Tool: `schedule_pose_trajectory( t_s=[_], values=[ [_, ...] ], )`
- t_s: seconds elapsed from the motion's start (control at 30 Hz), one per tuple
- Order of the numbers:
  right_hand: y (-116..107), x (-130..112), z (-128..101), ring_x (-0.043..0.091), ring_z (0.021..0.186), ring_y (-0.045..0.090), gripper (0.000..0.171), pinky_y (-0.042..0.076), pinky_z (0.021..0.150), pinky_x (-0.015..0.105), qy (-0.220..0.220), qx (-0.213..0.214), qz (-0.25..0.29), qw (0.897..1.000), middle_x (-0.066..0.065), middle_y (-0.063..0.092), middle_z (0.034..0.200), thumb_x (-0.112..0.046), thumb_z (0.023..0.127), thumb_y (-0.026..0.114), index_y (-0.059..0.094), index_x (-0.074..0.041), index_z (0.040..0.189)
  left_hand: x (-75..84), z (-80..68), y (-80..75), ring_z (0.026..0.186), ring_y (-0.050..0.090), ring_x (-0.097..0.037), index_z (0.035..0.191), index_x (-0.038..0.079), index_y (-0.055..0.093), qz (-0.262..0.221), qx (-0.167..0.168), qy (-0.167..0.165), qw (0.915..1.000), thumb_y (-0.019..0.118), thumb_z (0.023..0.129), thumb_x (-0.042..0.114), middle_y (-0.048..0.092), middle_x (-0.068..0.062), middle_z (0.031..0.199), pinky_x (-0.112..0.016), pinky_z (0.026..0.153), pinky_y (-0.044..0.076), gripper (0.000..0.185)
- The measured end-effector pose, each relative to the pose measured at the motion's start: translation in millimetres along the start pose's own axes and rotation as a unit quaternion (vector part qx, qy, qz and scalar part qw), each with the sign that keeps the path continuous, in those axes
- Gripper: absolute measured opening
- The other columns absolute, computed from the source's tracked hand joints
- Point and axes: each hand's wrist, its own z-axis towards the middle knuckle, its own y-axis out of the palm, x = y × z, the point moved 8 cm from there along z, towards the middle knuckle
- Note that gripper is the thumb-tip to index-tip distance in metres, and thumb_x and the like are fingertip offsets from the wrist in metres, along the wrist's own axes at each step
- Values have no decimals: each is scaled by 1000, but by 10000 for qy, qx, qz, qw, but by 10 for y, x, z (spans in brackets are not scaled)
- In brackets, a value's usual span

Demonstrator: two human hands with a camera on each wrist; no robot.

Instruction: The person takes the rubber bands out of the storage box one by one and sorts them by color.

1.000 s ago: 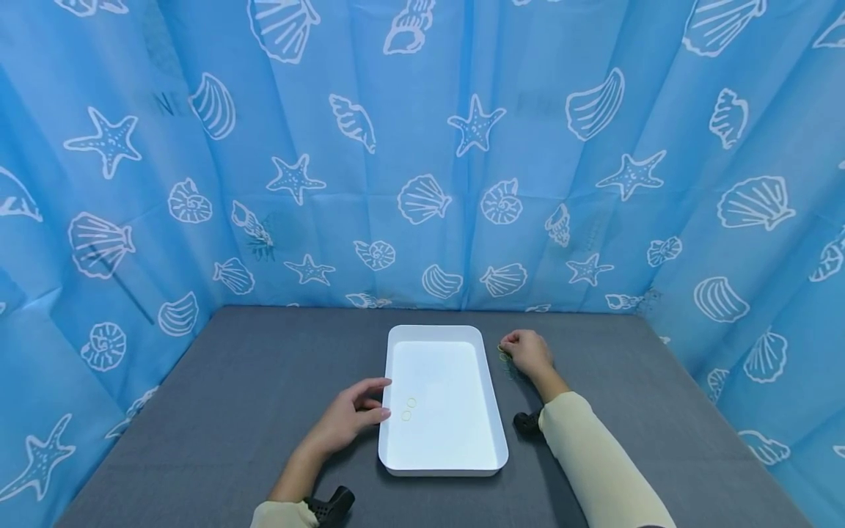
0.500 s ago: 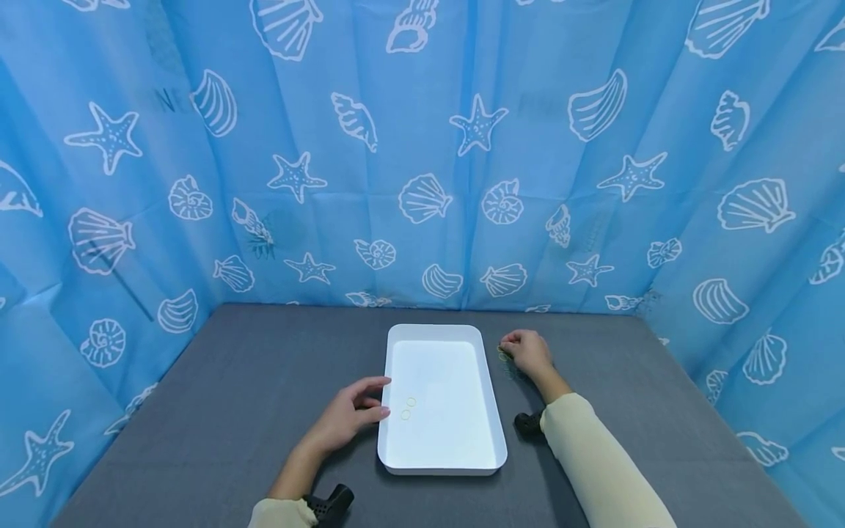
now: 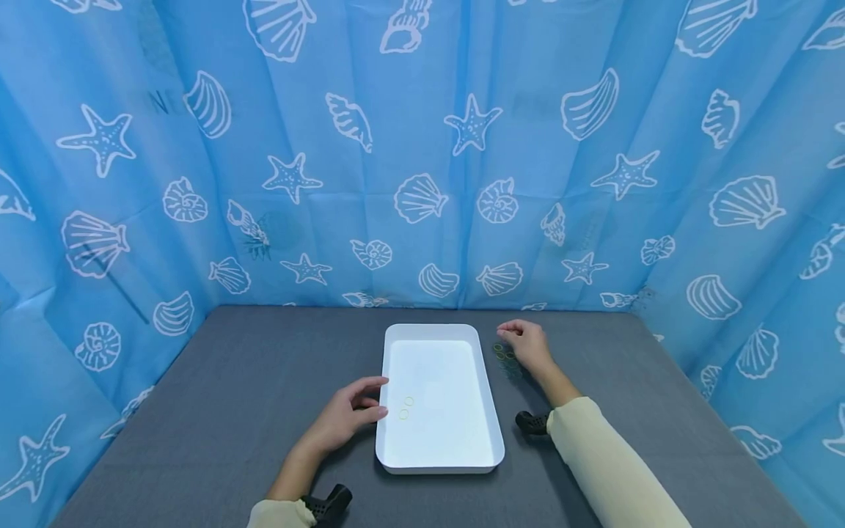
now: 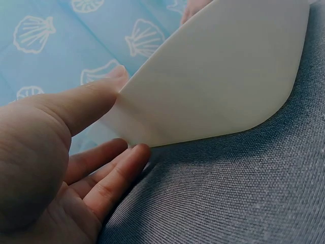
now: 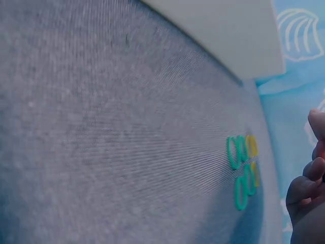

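A white rectangular tray [image 3: 442, 433] lies on the table, with two thin pale yellow rings [image 3: 409, 397] inside, towards its left side. My left hand [image 3: 346, 414] rests against the tray's left wall. In the left wrist view its thumb touches the rim, while the other fingers lie at the wall's bottom edge. Beyond the tray's right side is a small group of yellow rings [image 5: 249, 146] and green rings [image 5: 237, 193]. Just above them hovers my right hand [image 3: 528, 343], thumb and index close together; whether something small is between the fingertips is hidden.
Grey cloth [image 3: 277, 367] covers the table. A blue curtain [image 3: 356, 220] with white shell and starfish prints stands behind it and along both sides. Each wrist carries a black device [image 3: 330, 504].
My right hand has lifted slightly up and away from the rings, so more of the yellow ones show. The left hand stays against the tray. The view has shifted a little.
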Motion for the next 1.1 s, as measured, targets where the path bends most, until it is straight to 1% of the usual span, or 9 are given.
schedule_pose_trajectory(
  t_s=[0.03,0.1,0.27,0.37,0.47,0.67,0.77,0.9,1.1],
  values=[
    [-10,-22,-9,20,74,52,16,42,64,32,-6,-11,36,10000,10,65,87,-13,95,65,71,1,100,32,-15,1,97,58,-24,137,4,53,-5,11,1,10000,69,91,11,53,-21,132,-37,80,48,49],
    [-26,-74,-39,20,74,51,17,42,64,32,-29,-53,133,9999,10,64,87,-14,95,65,71,1,101,-31,12,4,97,58,-24,137,5,53,4,27,24,10000,70,91,12,53,-20,133,-37,80,48,50],
    [-10,-189,-119,28,80,54,19,43,67,33,-17,-280,511,9983,10,63,89,-14,95,65,69,2,105,-310,131,-1,97,58,-22,137,13,54,-12,76,-27,10000,72,89,19,54,-14,134,-36,78,48,51],
    [39,-221,-160,35,86,54,24,44,70,38,173,-528,804,9952,12,62,92,-16,95,64,67,3,109,-295,116,1,98,58,-21,137,14,55,-14,80,-60,9999,73,89,21,54,-13,134,-35,78,49,52],
    [99,-262,-209,35,81,52,28,44,69,41,389,-796,1073,9903,15,60,93,-18,96,63,65,3,114,-281,113,4,98,58,-21,137,14,55,-10,66,-48,10000,73,89,22,53,-13,135,-35,78,48,52],
    [221,-434,-310,21,67,48,29,43,59,32,532,-1163,1493,9805,16,57,90,-17,97,62,62,4,117,-302,130,5,99,58,-21,137,15,55,59,23,-36,10000,73,89,25,53,-11,134,-34,79,48,52],
    [292,-532,-364,28,70,52,28,42,57,28,554,-1340,1646,9756,19,59,95,-15,97,61,62,4,117,-308,132,7,99,58,-21,137,15,55,124,-6,7,9999,73,89,26,53,-12,134,-34,79,48,52],
    [400,-638,-413,43,83,55,25,43,56,28,505,-1546,1672,9724,24,60,103,-14,97,62,62,4,114,-307,132,-4,98,59,-21,136,15,56,68,37,-2,10000,73,89,25,54,-12,133,-34,79,49,51],
    [564,-753,-487,33,83,61,23,47,60,31,464,-1818,1421,9719,21,62,102,-12,94,65,63,3,112,-291,128,-3,98,59,-21,136,15,56,-16,60,-50,10000,73,89,23,54,-12,133,-35,79,49,51]
  ],
)
